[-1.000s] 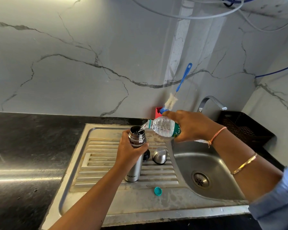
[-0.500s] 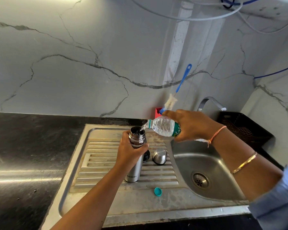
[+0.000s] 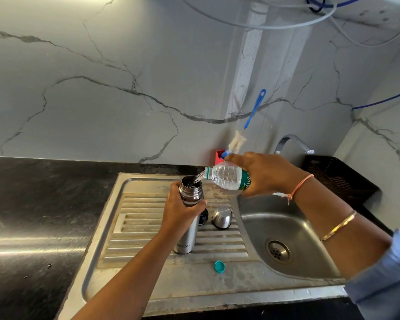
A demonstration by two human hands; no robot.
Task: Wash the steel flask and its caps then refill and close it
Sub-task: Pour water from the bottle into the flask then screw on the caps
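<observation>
I'm at a home kitchen. A steel sink (image 3: 298,227) with a ribbed drainboard (image 3: 136,227) fills the lower middle of the frame, set into a black stone counter (image 3: 32,215) that runs to the left edge. A curved tap (image 3: 291,142) rises at centre right. A bottle brush (image 3: 254,109) stands in a red holder (image 3: 218,155) against the marble-veined wall (image 3: 102,77).

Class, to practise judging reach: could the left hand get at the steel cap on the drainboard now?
Probably not yet: the left hand grips the flask under the pouring bottle. The steel cap lies uncovered beside it, likely reachable once freed.
</observation>
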